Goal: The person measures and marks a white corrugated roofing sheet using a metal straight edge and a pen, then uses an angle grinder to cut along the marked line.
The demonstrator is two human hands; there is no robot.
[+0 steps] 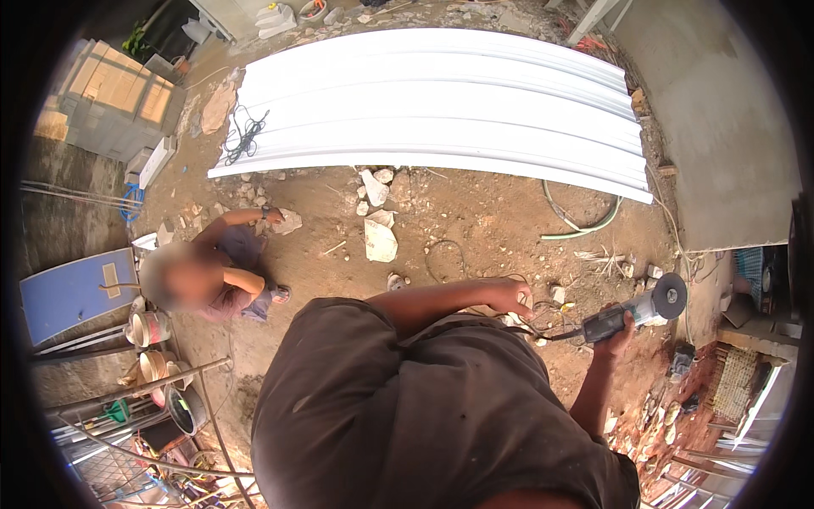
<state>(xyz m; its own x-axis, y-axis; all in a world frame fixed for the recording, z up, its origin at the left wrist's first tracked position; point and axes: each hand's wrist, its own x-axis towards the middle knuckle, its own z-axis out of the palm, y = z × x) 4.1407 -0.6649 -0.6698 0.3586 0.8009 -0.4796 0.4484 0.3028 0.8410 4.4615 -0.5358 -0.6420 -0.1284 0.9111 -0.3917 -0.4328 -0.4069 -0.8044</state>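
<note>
My right hand [621, 336] grips an angle grinder [609, 322] with a dark body, held out to the right. Its round grey disc [670, 295] points up and away from me, clear of the ground. From the grinder's rear end a black power cord [560, 337] runs left towards my left hand [510, 297]. That hand is closed in front of my body, with the cord at its curled fingers; part of the grip is hidden.
White ribbed roofing sheets [441, 102] lie across the dirt ahead, with a tangled dark cable [245, 136] on their left end. A person [212, 271] squats at left, near a blue board [78, 293] and buckets [151, 328]. Broken stones [381, 237] and a green hose [585, 232] lie between.
</note>
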